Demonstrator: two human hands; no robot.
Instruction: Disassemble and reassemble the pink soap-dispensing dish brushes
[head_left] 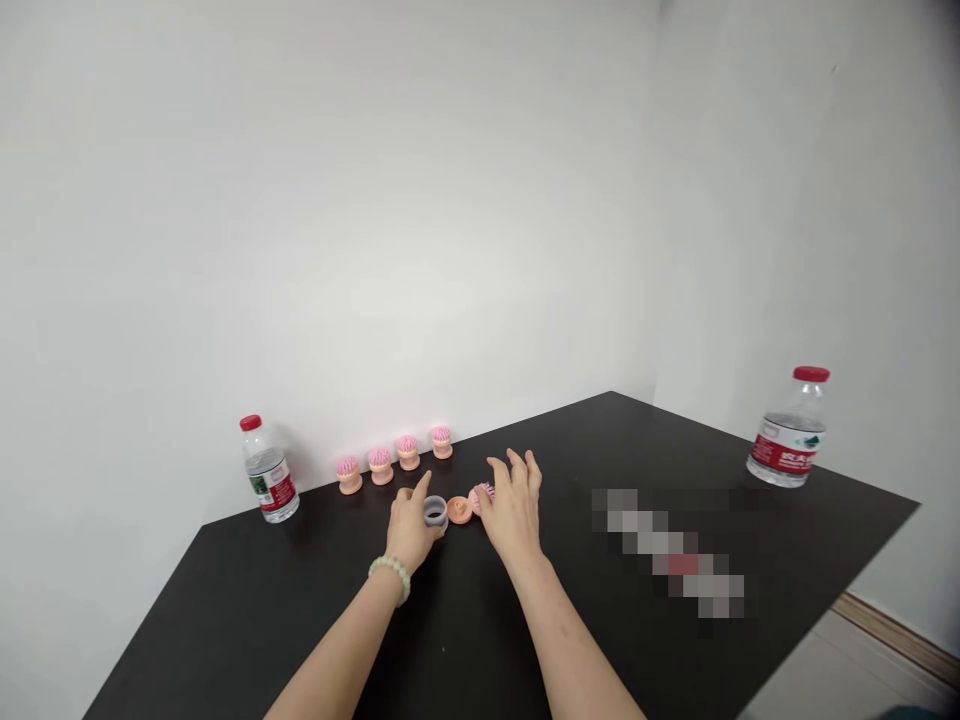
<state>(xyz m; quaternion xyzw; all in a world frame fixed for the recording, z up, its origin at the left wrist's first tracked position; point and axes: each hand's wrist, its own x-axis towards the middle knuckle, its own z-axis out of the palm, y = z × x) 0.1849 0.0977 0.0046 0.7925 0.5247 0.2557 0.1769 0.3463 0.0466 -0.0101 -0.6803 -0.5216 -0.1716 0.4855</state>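
Observation:
A translucent grey ring-shaped piece sits in the grip of my left hand, its thumb along the near side and the index finger pointing outward. Just right of the ring lies a round peach-coloured base with a small nub in its middle. Beside that base is a pink bristled brush head, partly covered by my right hand. The right thumb is at the brush head, while the other fingers are raised and spread apart.
Several pink-and-peach bristle brushes stand in a row along the wall. A water bottle with a red cap is at the left, another bottle at the right. A pixelated strip covers something on the black table.

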